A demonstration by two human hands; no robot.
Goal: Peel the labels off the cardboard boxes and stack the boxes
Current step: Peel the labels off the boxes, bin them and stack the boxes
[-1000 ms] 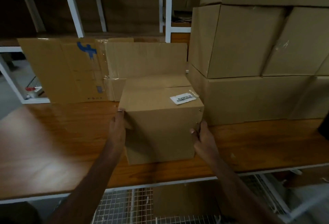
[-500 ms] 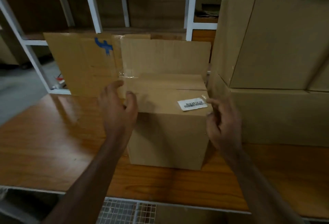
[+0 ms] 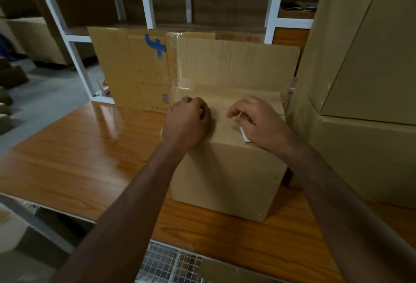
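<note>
Both hands (image 3: pixel 186 123) (image 3: pixel 258 123) now rest curled atop the box (image 3: pixel 227 170), right fingers (image 3: pixel 236 109) pinching its label (image 3: pixel 244 135).

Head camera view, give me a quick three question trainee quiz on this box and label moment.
1. True or false: the white label lies on top of the small box.
2. Which hand works at the label?
A. left hand
B. right hand
3. Fill in: the small box stands on a wooden ____.

Key: 1 true. 2 B. 3 table.
</note>
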